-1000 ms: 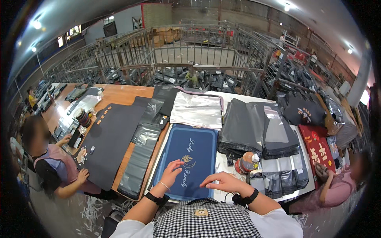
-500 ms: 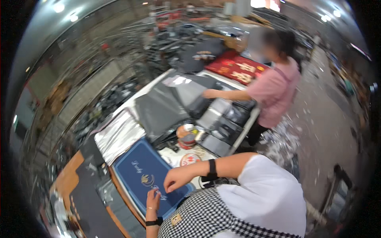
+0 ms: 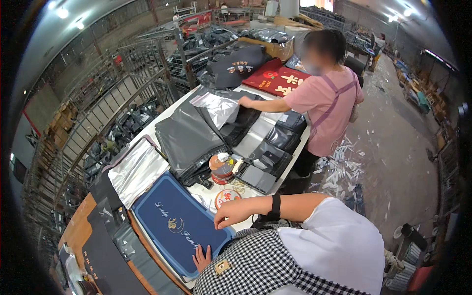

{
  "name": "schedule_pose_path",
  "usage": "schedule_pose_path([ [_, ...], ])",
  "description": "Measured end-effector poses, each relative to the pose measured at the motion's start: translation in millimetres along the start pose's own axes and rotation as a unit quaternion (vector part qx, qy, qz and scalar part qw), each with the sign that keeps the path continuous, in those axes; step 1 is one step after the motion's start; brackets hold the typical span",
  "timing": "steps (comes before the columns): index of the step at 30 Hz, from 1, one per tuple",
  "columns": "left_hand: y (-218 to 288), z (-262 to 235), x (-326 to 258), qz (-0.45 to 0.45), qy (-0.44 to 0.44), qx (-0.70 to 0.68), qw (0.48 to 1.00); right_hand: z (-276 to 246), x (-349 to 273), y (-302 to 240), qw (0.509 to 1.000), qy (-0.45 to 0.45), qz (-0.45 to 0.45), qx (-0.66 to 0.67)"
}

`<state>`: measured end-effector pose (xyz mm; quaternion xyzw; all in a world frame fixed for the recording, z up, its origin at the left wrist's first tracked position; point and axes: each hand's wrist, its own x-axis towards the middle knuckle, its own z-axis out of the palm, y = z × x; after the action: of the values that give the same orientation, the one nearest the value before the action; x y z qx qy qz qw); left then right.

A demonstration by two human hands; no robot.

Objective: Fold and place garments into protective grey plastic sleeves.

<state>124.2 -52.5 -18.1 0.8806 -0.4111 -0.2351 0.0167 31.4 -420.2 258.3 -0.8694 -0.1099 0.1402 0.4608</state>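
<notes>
Head view: both hands, left (image 3: 202,257) and right (image 3: 235,212), grip apart, flat on blue mat (image 3: 172,221) beside tape rolls (image 3: 222,168).

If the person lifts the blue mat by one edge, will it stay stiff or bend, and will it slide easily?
The blue mat probably flops: it looks thin and lies fully flat on the table. It seems light for its size, since the right hand and left hand rest on its edges without denting it. How slippery it is cannot be judged.
</notes>
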Motion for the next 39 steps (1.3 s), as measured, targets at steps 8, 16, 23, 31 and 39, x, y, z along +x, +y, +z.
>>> schedule_pose_path([
  [8, 5, -1, 3, -0.022, 0.054, -0.014, 0.998, 6, -15, 13, 1.000, -0.010, 0.002, -0.025],
  [16, -14, 2, 8, -0.005, 0.034, -0.007, 0.999, 23, -33, 31, 1.000, 0.007, -0.012, -0.007],
  [23, -22, 1, 32, -0.014, -0.024, -0.050, 0.998, 14, -69, 60, 0.999, 0.026, 0.023, -0.013],
  [31, -54, 3, 104, -0.001, -0.016, -0.218, 0.976, 26, -97, 111, 0.994, 0.071, 0.077, -0.020],
  [39, -86, 39, 97, 0.240, 0.299, 0.150, 0.911, 38, -85, 94, 0.995, 0.061, 0.069, -0.031],
])
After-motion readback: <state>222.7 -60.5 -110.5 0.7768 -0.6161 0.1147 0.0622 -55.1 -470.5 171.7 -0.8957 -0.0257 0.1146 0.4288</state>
